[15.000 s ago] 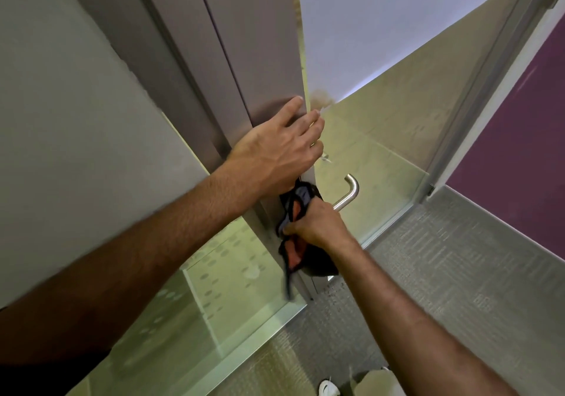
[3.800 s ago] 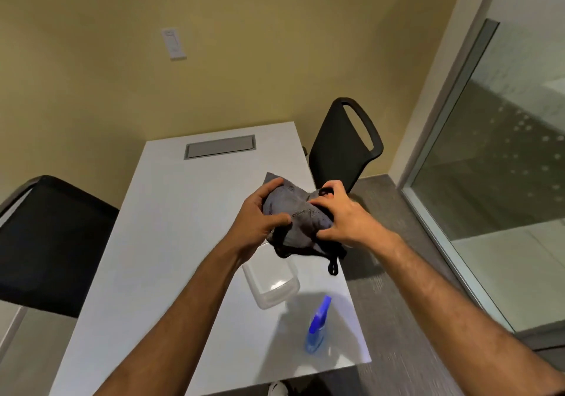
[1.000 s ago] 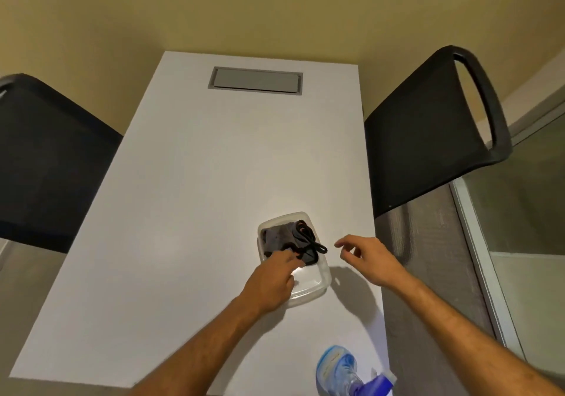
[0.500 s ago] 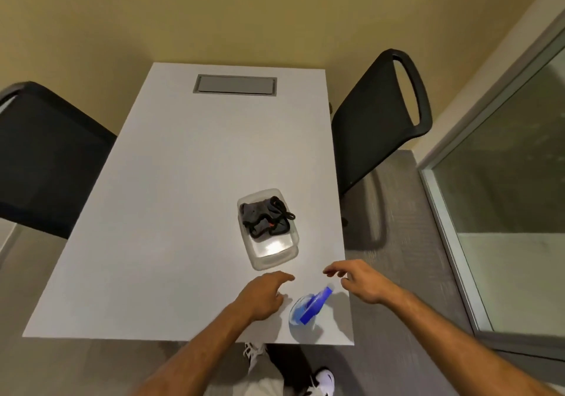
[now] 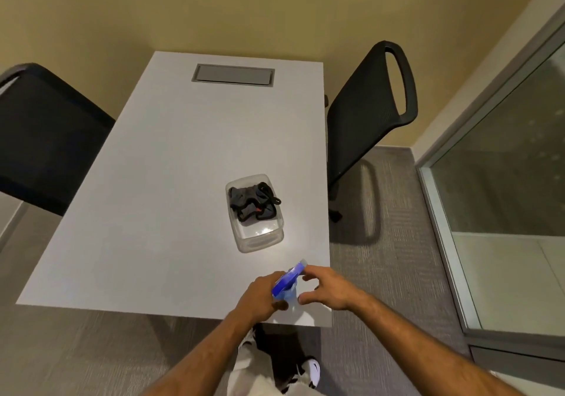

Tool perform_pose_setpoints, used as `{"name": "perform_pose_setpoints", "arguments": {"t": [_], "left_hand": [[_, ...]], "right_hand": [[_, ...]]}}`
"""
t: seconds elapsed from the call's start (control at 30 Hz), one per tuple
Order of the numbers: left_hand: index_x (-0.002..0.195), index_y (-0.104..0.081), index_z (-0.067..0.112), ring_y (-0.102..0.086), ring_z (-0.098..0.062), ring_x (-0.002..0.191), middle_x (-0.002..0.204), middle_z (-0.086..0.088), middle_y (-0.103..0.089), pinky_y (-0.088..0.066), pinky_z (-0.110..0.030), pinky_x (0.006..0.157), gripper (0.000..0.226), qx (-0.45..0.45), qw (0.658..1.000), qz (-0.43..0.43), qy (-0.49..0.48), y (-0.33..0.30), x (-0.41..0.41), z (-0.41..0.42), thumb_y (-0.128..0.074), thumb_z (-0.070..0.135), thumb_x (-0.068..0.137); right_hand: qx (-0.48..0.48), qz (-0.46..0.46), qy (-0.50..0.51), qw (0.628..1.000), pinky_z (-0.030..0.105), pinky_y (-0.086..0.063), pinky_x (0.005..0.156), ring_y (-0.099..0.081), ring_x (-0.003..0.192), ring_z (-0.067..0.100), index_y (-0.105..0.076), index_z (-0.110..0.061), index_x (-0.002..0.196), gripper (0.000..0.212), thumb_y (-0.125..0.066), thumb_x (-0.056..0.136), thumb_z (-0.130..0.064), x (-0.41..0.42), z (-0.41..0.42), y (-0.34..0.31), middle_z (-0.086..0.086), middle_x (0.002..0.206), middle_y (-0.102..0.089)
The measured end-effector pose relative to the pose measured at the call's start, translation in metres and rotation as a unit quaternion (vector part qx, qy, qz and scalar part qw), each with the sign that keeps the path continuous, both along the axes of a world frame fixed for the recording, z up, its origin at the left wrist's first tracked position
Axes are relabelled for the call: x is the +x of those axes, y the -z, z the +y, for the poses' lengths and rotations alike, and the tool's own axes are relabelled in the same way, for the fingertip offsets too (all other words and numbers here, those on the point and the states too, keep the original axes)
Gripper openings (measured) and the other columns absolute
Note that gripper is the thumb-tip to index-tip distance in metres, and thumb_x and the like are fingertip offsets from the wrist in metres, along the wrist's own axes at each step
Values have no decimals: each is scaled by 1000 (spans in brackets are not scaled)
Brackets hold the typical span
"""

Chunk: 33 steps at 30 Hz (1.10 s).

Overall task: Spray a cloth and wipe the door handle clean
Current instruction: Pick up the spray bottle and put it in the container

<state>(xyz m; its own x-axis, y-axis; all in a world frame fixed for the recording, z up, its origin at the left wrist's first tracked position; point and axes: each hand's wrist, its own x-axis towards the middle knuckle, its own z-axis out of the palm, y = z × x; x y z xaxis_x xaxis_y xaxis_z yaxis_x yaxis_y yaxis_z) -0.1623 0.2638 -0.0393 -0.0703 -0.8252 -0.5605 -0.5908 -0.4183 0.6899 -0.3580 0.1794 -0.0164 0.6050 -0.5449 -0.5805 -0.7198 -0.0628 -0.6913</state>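
A blue spray bottle stands near the front right corner of the white table. My left hand wraps around the bottle's body from the left. My right hand is at the bottle's right side, fingers loosely curved, with the forefinger by the sprayer head and the thumb near the base. The dark grey cloth, with black and orange trim, lies crumpled in a clear plastic container on the table beyond my hands. The door handle is out of view.
One black chair stands at the table's right side and another black chair at its left. A grey cable hatch is set in the far end of the table. A glass wall panel runs along the right.
The cloth went from the door handle into the container. In the last second both hands drew back from the container and closed in on the spray bottle; my left hand now holds it.
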Motion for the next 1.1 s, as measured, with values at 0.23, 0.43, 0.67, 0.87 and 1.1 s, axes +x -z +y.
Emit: {"name": "perform_pose_setpoints", "arguments": {"t": [0.23,0.43,0.67,0.87,1.1], "left_hand": [[138,-56,19,-67,-23,109,126,-6,-70,-54,-34,99,58,-37,999,-33,5,-23,22,-24,-79,32,86],[112,-64,24,-59,-9,75,103,-2,-73,-43,-12,63,35,-119,991,-64,-4,-64,71,-77,-75,28,79],[134,-61,19,-67,-23,103,119,-4,-70,-55,-37,96,53,-122,992,-38,-10,-65,115,-136,-76,10,84],[129,-63,10,-66,-25,103,120,-10,-69,-55,-40,95,48,-108,993,-9,43,-21,132,-152,-74,1,83],[123,-66,7,-66,-23,90,107,-9,-72,-54,-29,79,40,-106,993,31,45,2,141,-163,-73,5,84]], "right_hand": [[-10,-122,133,984,24,-59,82,-69,99,-2,-67,-48,102,27,-77,85,-30,29,-13,-20,-28,99,-73],[-55,-196,188,961,19,-56,72,-74,89,7,-74,-33,108,24,-75,86,-21,78,-54,-62,-14,100,-77],[-58,-202,256,944,29,-61,78,-74,93,15,-75,-26,110,21,-71,92,-16,126,-88,-56,-3,107,-76],[-24,-174,300,937,36,-63,77,-74,93,14,-74,-21,115,25,-70,91,-18,140,-88,-12,-9,104,-77],[-2,-163,320,933,28,-61,78,-73,97,11,-73,-27,115,24,-70,92,-24,145,-92,15,-12,105,-77]]}}
